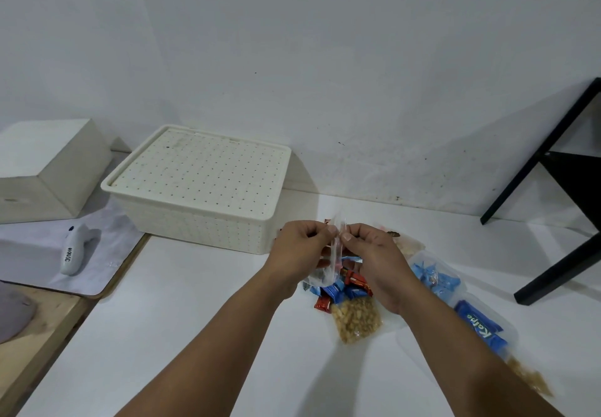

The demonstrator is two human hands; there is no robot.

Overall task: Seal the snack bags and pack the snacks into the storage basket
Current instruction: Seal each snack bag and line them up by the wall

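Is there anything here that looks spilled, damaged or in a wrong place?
Nothing looks spilled or damaged. The snack packets lie in a loose heap on the table, and the basket has its lid on, so nothing is packed yet.

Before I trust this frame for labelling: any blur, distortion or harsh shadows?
Head view: wide-angle bending curves the table edge and storage basket; soft shadows fan under both forearms; the clear bag pinched by the left hand and right hand looks slightly smeared; no strong glare.
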